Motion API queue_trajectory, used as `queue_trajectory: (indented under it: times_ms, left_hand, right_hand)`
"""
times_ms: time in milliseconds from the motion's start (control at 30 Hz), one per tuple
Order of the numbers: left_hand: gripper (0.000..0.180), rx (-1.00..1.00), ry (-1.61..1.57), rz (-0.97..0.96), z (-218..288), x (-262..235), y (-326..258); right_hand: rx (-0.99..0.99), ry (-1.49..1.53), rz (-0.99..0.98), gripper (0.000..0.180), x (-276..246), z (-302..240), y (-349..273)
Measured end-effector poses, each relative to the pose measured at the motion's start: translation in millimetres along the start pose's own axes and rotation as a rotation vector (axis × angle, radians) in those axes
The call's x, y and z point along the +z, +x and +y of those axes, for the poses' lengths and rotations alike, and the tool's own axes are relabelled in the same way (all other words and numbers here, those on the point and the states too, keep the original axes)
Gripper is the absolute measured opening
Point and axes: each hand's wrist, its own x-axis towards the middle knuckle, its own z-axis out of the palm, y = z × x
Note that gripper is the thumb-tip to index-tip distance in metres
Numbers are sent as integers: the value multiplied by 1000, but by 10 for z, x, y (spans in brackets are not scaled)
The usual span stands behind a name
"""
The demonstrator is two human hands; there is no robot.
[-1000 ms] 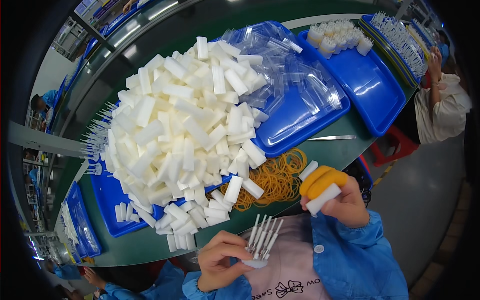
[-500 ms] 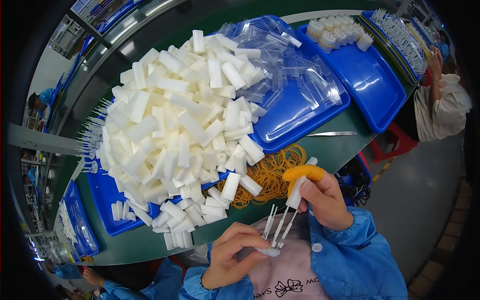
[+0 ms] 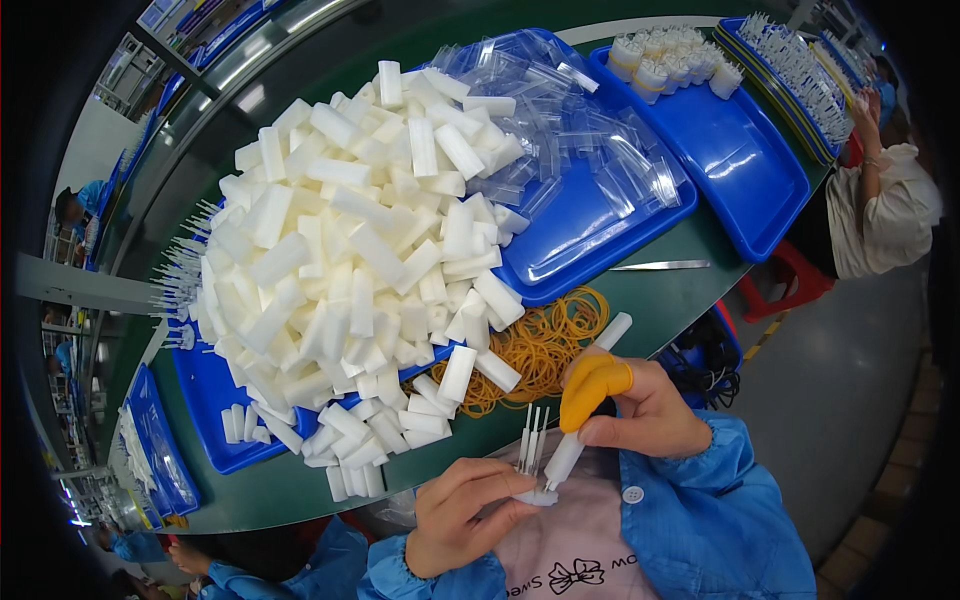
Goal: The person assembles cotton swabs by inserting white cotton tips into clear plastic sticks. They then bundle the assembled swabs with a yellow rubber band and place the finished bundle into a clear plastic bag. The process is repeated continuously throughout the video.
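The left hand pinches a white base with bare pins. The right hand pinches a foam tube, seemingly over another pin; many loose tubes lie left.

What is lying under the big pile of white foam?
A blue tray shows along the lower left of the foam pile; some pieces rest beyond its rim on the green table. Its covered middle cannot be seen.

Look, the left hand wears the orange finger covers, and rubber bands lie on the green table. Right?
Not quite: the head view shows the orange finger covers on the right hand, not the left hand. Rubber bands do lie on the green table.
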Motion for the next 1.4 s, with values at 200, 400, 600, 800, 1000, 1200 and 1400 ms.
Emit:
queue_trajectory:
  times_ms: [200,400,600,800,1000,1200,1400]
  left_hand:
    - [25,7,-53,-8,-56,-5,-37]
    - [22,-182,-229,179,-95,-23,-100]
    - [20,-244,-355,260,-77,-13,-82]
    - [17,-118,-269,214,-94,-17,-77]
    - [18,91,-60,57,30,65,42]
    - [30,120,-76,52,45,87,98]
    - [34,141,-66,60,29,81,88]
  right_hand:
    - [26,45,-8,15,82,-22,-78]
    - [-123,-982,200,25,-299,-161,-20]
    - [-11,-1296,116,25,-398,-105,-45]
    - [88,-650,383,24,-303,-164,-173]
    - [76,431,443,22,-56,-71,-80]
    - [109,516,380,24,14,21,-11]
    - [144,515,463,24,-5,5,21]
